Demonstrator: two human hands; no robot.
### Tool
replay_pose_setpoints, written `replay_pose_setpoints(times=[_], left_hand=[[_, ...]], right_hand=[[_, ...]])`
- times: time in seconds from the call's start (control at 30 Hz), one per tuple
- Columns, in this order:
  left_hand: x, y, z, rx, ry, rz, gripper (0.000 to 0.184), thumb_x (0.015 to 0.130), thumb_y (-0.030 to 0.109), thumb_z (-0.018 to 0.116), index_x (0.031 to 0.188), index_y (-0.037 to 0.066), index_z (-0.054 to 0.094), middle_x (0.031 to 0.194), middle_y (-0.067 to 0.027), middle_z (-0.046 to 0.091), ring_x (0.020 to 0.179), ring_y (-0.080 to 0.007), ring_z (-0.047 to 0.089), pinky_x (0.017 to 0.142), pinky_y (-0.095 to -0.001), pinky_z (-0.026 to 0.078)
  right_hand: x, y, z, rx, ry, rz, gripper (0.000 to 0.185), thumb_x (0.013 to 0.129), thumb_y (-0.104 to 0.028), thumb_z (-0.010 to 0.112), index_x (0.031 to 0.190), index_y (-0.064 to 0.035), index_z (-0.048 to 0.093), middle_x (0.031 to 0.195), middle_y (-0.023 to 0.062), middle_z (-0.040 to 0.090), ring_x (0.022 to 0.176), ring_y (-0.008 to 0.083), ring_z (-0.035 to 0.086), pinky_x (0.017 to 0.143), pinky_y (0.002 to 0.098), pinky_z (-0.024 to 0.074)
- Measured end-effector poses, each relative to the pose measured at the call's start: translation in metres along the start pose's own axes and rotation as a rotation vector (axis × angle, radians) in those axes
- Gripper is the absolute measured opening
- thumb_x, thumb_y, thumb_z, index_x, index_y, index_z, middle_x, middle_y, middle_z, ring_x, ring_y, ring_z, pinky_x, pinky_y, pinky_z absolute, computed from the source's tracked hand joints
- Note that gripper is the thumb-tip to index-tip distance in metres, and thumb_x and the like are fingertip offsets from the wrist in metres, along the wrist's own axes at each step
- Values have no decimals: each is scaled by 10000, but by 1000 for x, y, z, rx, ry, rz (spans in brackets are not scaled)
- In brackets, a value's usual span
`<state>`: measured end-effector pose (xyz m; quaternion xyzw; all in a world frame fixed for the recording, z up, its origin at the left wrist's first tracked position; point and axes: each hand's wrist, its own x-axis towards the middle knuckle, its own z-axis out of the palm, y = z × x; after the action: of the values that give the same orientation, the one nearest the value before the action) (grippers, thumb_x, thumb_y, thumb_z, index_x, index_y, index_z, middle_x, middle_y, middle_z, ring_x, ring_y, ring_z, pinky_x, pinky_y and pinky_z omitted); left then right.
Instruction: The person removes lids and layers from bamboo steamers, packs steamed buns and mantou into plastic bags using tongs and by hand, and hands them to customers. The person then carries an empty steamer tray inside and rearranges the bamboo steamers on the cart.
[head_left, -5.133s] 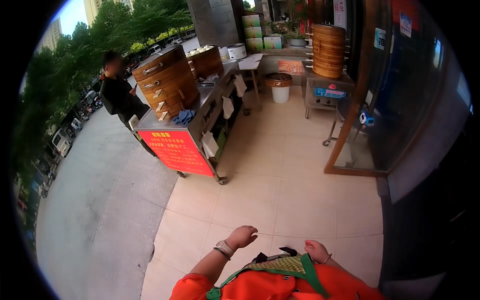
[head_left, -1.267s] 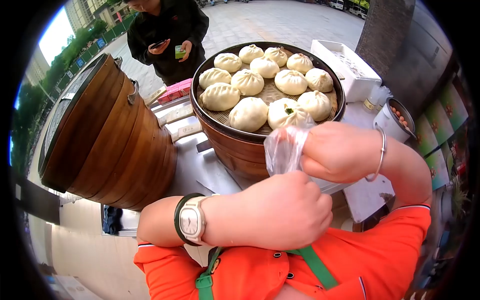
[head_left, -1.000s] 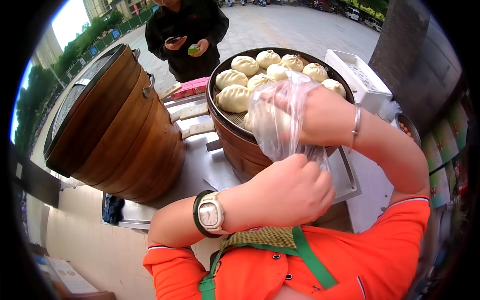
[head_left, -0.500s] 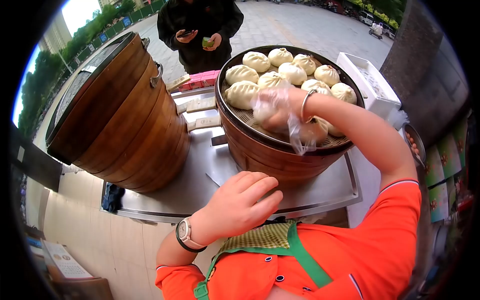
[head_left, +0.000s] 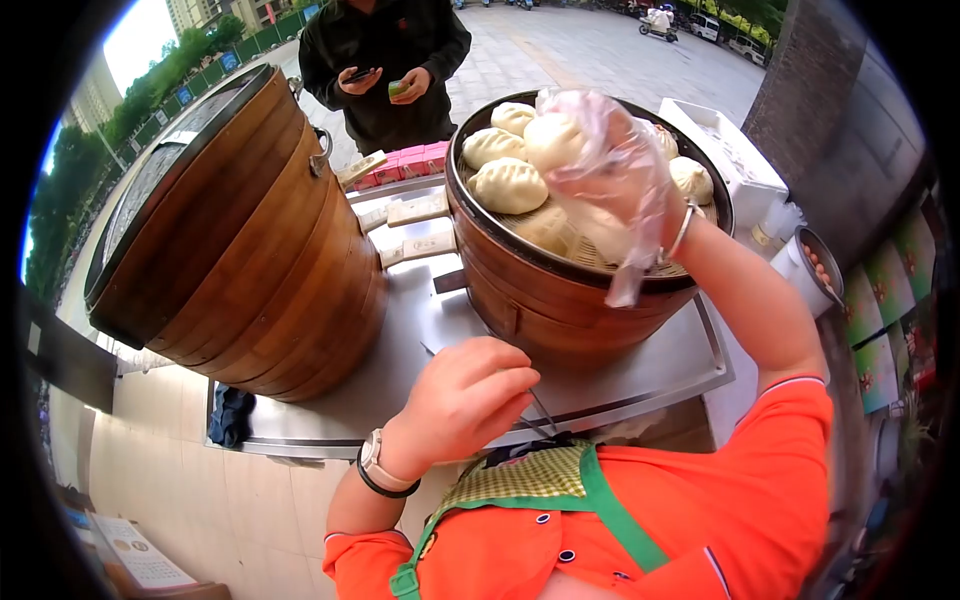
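Observation:
My right hand (head_left: 620, 185) is inside a thin clear plastic bag (head_left: 640, 240). Its fingers are closed on a pleated steamed bun (head_left: 553, 141), raised over the round bamboo steamer (head_left: 580, 322). More buns, such as a long pleated one (head_left: 507, 187), sit on the steamer's woven base. Low in front of my chest, my left hand (head_left: 462, 392) hovers with its fingers curled together, and its palm is hidden. Beneath it, a thin metal tool (head_left: 541, 408) lies on the steel table (head_left: 390, 400), partly covered by the hand.
To the left leans a tall stack of bamboo steamers (head_left: 255, 260). Wooden handles (head_left: 418, 250) jut between it and the open steamer. Pink boxes (head_left: 405, 168) stand behind. A white foam box (head_left: 725, 150) and a pot (head_left: 812, 268) are at right. Across the table stands a person (head_left: 385, 60) in dark clothes.
My right hand has risen and moved right from low in the steamer, with a bun in its grip. My left hand stays near my chest, its fingers a little more closed.

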<state>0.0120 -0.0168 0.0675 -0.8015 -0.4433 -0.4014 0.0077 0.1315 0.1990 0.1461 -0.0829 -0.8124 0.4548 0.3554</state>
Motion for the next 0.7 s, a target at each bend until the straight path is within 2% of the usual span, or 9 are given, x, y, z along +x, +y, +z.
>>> replay_pose_setpoints(times=[0.1,0.13,0.23,0.3,0.33,0.43,0.5,0.57,0.7], left_hand=[[-28,-21,-23,-380,255,-279,226,759,38,612,979,-3,584,990,-127,584,866,-239,568,761,-324,453],[-37,-29,-25,-828,311,-507,365,832,149,579,1148,-16,501,1142,-136,530,1004,-214,530,867,-330,425],[-58,-44,-25,-1524,232,-566,697,866,378,526,1373,15,215,1315,-147,382,1198,-227,406,984,-344,345],[-88,-48,-18,-1672,54,-675,577,850,314,562,1281,0,341,1267,-124,438,1132,-193,453,972,-326,357],[-103,-51,-19,-1677,-70,-754,507,849,278,568,1232,-4,390,1248,-113,455,1109,-180,467,965,-316,363],[-148,-56,-13,-1411,225,-981,202,842,154,568,979,42,471,958,-42,543,837,-133,528,731,-272,441],[-173,-61,-10,-1203,346,-1012,141,843,129,561,913,49,469,843,-28,548,737,-122,530,632,-266,444],[-193,-64,-5,-297,488,-945,122,856,133,539,862,49,450,676,-41,490,585,-137,485,521,-288,390],[-212,-70,-5,-7,476,-1053,122,873,146,496,876,34,449,653,-126,504,586,-243,520,544,-326,404]], right_hand=[[-12,-37,32,544,-361,186,492,728,-231,703,1146,-61,506,1040,62,566,961,147,528,840,321,446],[-20,-43,50,516,-534,205,549,708,-293,708,1160,-58,505,1064,68,560,985,160,521,857,320,429],[-45,-26,111,266,-947,395,738,648,-479,725,1205,-49,503,1139,86,540,1057,197,500,909,318,378],[-56,-16,143,389,-954,896,506,764,-262,696,1177,-34,513,1121,93,558,1032,177,514,906,308,392],[-67,0,159,501,-945,810,357,833,-301,608,1061,-30,560,992,58,580,893,125,543,760,260,458],[-84,37,201,836,-1020,572,382,881,-370,516,1067,-37,543,962,44,584,832,123,562,694,248,476],[-97,58,219,1008,-839,1054,438,907,-433,421,1091,-50,524,963,51,593,813,137,582,667,270,487],[-100,74,236,1068,-682,1199,448,912,-439,399,1105,-52,516,964,62,598,808,149,591,651,284,492],[-113,110,272,1220,-397,1409,410,924,-384,394,1145,-51,485,1005,105,584,826,205,605,611,318,506]])
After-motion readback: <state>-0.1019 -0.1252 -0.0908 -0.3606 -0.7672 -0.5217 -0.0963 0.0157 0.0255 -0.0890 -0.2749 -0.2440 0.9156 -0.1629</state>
